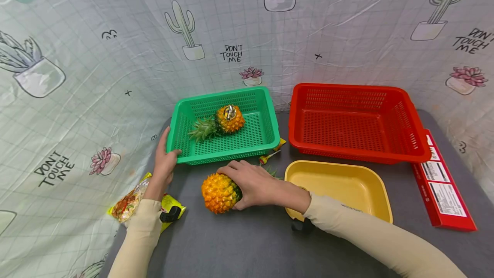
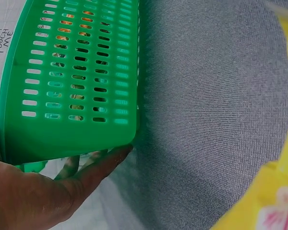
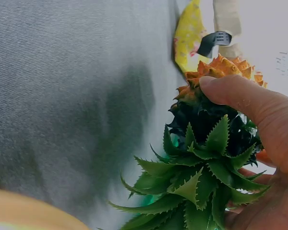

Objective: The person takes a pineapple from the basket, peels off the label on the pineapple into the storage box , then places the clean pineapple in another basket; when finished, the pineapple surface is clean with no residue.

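In the head view my right hand point(image 1: 251, 183) grips a pineapple point(image 1: 221, 193) in front of the green basket point(image 1: 227, 156). The right wrist view shows the thumb of my right hand point(image 3: 259, 110) against the fruit point(image 3: 221, 72), its green leaves point(image 3: 197, 187) toward the camera. A second pineapple point(image 1: 230, 119) lies inside the green basket. At the basket's left end, my left hand point(image 1: 165, 162) holds the rim, thumb over it; in the left wrist view the fingers of my left hand point(image 2: 53, 187) lie along the basket's outer wall point(image 2: 72, 139).
A red basket point(image 1: 359, 155) stands at the back right, with a yellow tray point(image 1: 339, 188) before it. A red box point(image 1: 444, 183) lies at the far right. Yellow packages point(image 1: 129, 200) lie beneath the left forearm. A small lollipop-like item point(image 1: 264, 159) lies by the green basket.
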`<action>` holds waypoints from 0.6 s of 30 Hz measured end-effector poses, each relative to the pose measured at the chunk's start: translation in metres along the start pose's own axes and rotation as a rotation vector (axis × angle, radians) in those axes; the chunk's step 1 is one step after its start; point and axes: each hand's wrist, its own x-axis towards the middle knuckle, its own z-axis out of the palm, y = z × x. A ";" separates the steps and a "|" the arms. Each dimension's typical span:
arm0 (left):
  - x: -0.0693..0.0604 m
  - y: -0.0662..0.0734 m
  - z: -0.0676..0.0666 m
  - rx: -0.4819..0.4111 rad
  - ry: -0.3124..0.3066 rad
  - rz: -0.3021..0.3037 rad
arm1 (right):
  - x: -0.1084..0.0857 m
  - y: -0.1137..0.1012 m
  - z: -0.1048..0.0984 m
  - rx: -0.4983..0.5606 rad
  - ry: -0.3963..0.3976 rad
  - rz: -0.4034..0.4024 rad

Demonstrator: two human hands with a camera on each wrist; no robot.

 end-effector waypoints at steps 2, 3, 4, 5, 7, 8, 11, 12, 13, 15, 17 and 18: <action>0.000 0.000 0.001 0.010 -0.001 0.002 | -0.001 -0.002 -0.004 0.002 0.001 0.004; 0.000 0.000 0.001 0.014 -0.003 0.005 | -0.002 -0.002 -0.007 0.006 0.003 0.005; 0.000 0.000 0.002 0.016 -0.004 0.006 | -0.003 -0.003 -0.009 0.007 0.005 0.007; 0.000 0.000 0.002 0.018 -0.005 0.007 | -0.004 -0.003 -0.012 0.009 0.007 0.009; 0.001 0.000 0.003 0.014 -0.007 0.013 | -0.005 -0.004 -0.017 0.008 0.015 0.014; 0.001 0.000 0.003 0.013 -0.009 0.016 | -0.006 -0.003 -0.020 0.007 0.022 0.014; 0.001 0.000 0.003 0.011 -0.010 0.018 | -0.008 -0.003 -0.028 -0.001 0.043 0.014; 0.001 -0.001 0.003 0.012 -0.009 0.018 | -0.009 -0.002 -0.030 -0.001 0.050 0.017; 0.001 -0.001 0.003 0.013 -0.008 0.017 | -0.010 -0.002 -0.032 -0.002 0.057 0.020; 0.001 -0.002 0.002 0.013 -0.007 0.016 | -0.011 -0.001 -0.037 -0.001 0.067 0.027; 0.002 -0.002 0.001 0.008 -0.006 0.014 | -0.013 0.001 -0.041 -0.004 0.077 0.033; 0.002 -0.002 0.001 0.006 -0.008 0.014 | -0.014 0.002 -0.043 -0.006 0.080 0.036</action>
